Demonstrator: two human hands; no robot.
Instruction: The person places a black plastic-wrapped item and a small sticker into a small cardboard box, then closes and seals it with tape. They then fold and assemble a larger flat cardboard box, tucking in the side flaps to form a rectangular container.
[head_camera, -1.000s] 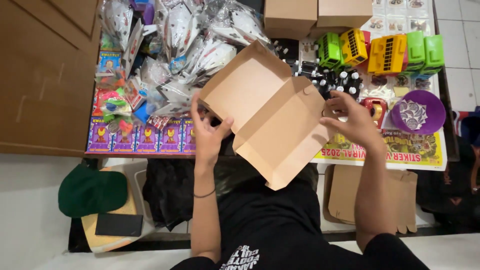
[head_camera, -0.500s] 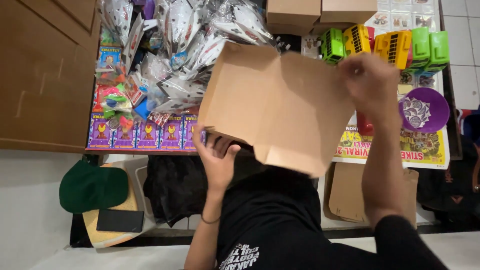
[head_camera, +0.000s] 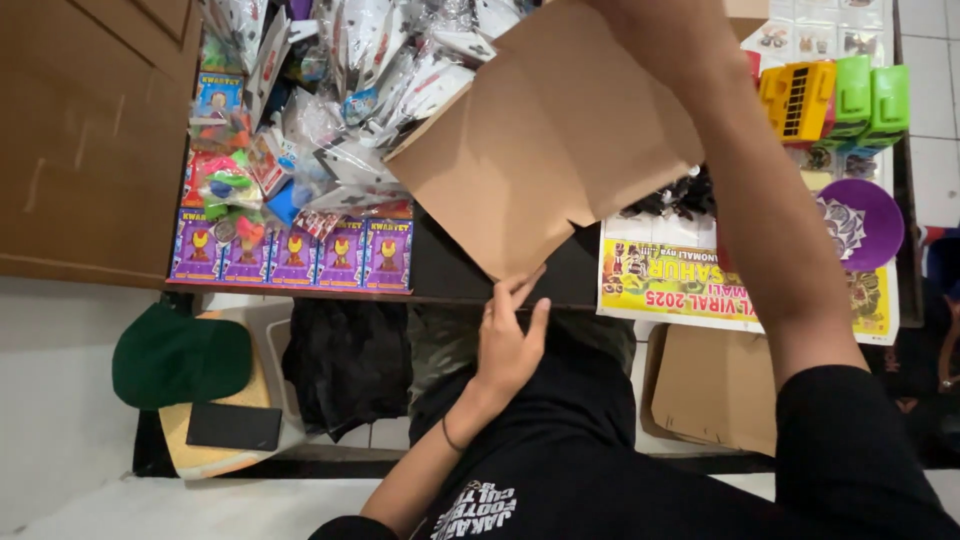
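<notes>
I hold a flat, unfolded brown cardboard box (head_camera: 540, 150) up over a table (head_camera: 450, 270) of toys. My right hand (head_camera: 655, 35) grips its upper edge near the top of the view, and that forearm runs down the right side. Below, my left hand (head_camera: 508, 340) pinches the cardboard's lowest corner with its fingertips. The cardboard hides the middle of the table behind it.
Bagged toys (head_camera: 350, 80) and a row of purple card packs (head_camera: 290, 250) fill the table's left. Yellow and green plastic toys (head_camera: 830, 95), a purple bowl (head_camera: 860, 220) and a yellow poster (head_camera: 690, 285) lie right. A green cap (head_camera: 180, 355) rests on a stool; more cardboard (head_camera: 715, 385) lies below.
The cardboard has swung up and right, unfolding flatter. My right hand rose to the top of the view. My left hand slid down to the bottom corner.
</notes>
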